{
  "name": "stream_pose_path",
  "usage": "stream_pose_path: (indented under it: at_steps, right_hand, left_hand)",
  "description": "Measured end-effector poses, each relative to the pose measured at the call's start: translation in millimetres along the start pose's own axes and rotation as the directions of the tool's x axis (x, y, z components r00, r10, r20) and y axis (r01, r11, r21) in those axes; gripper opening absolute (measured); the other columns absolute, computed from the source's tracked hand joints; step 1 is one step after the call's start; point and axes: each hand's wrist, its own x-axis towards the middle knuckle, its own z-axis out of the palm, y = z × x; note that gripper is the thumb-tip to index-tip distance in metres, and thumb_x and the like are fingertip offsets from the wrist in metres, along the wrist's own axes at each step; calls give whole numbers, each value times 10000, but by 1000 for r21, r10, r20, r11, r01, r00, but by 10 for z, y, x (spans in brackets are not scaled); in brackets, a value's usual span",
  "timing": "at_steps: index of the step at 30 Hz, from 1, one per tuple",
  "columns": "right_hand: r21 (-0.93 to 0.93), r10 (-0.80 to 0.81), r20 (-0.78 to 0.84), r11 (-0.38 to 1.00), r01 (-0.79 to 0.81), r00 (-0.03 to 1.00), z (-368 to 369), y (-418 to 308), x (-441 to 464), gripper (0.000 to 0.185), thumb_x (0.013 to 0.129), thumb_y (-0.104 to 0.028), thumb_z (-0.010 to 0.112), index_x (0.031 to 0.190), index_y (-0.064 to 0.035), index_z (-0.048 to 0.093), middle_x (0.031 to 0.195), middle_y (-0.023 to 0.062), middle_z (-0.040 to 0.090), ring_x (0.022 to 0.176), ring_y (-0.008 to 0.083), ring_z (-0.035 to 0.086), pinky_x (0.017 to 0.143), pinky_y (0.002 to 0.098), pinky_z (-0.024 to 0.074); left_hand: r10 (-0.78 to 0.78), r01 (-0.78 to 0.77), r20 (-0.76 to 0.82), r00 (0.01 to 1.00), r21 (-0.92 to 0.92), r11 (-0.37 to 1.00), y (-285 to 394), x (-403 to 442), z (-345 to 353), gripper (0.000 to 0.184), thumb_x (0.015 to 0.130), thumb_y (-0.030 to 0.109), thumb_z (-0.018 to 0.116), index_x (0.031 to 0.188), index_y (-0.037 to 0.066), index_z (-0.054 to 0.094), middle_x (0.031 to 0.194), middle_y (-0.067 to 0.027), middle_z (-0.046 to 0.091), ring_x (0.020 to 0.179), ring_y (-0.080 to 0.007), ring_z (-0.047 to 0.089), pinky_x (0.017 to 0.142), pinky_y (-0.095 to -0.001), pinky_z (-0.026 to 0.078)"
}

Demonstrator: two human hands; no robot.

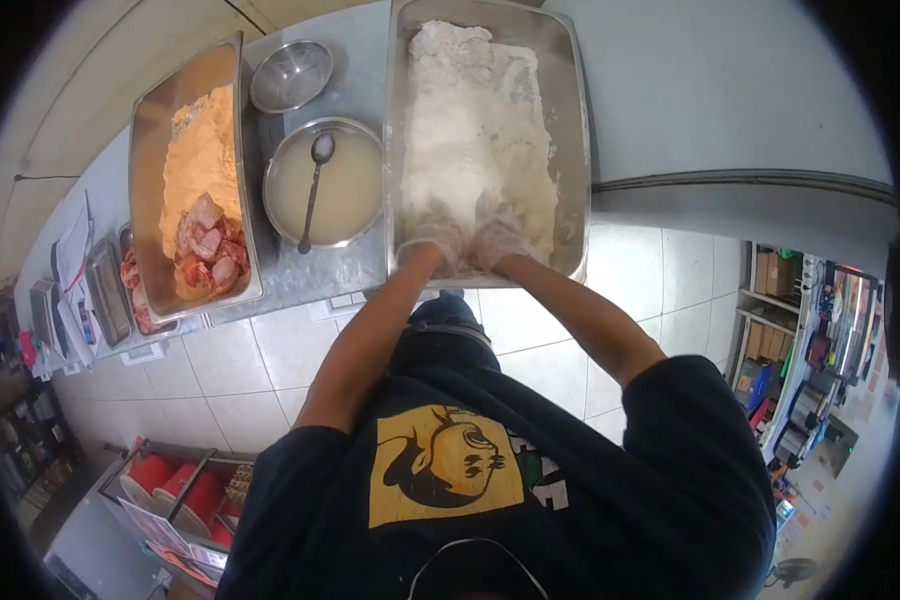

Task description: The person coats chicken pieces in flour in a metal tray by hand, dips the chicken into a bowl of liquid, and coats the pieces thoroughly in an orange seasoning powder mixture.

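Note:
Both my hands wear clear plastic gloves and are down in white flour [460, 160] at the near end of a deep steel pan [570, 150]. My left hand [440, 235] and my right hand [498, 242] are close together, side by side. Flour covers their fingers, so their grip and anything in them are hidden. At the pan's far left corner lies a lumpy, flour-coated heap [455, 45]. To the left stands a steel bowl [272, 205] of cloudy pale liquid, with a dark-handled spoon [312, 195] across it.
Further left, another steel pan [148, 190] holds orange powder [210, 150] and raw meat pieces [210, 250]. A small steel bowl [290, 78] sits behind the liquid. Papers [72, 255] lie at the counter's left end. Red containers [185, 490] stand on a rack behind me.

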Motion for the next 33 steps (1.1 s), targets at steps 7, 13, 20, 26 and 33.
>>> stream_pose_path:
  at_steps: [7,13,20,26,33]
  right_hand:
    - [308,107,291,931,-199,951,719,42,503,417,872,-246,498,1143,51,608,1183,237,607,1090,366,594,1006,433,401]
    - [512,147,34,847,-143,989,719,292,542,313,826,-231,563,979,25,657,993,212,652,996,335,612,869,425,462]
    - [327,-273,-34,906,268,962,-50,697,264,453,841,-299,653,1144,36,613,1104,212,648,1048,334,605,918,395,459]
    - [48,117,157,991,-126,981,757,19,458,726,884,-344,522,1405,116,312,1419,300,392,1292,419,423,1048,491,351]
    - [480,-170,221,876,44,960,384,192,547,547,858,-333,546,1244,53,521,1232,232,580,1197,328,518,999,438,392]
  left_hand:
    - [-221,251,156,963,-211,945,144,-262,-668,239,823,213,562,973,124,725,1063,-152,673,944,-274,647,829,-393,490]
    - [-64,68,27,998,-180,981,-268,-74,-512,252,811,187,544,985,84,695,1037,-180,663,945,-329,635,801,-424,498]
    - [-169,172,-35,985,108,979,43,-293,-1134,343,811,194,555,1074,2,666,1134,-240,636,1053,-395,615,862,-465,494]
    - [-202,196,135,970,61,979,6,-55,-635,415,747,272,603,1059,10,683,1165,-224,622,1089,-309,606,926,-364,471]
    - [-121,95,-123,985,-200,975,-598,78,22,233,745,271,609,831,80,709,951,-183,682,892,-299,651,795,-427,504]
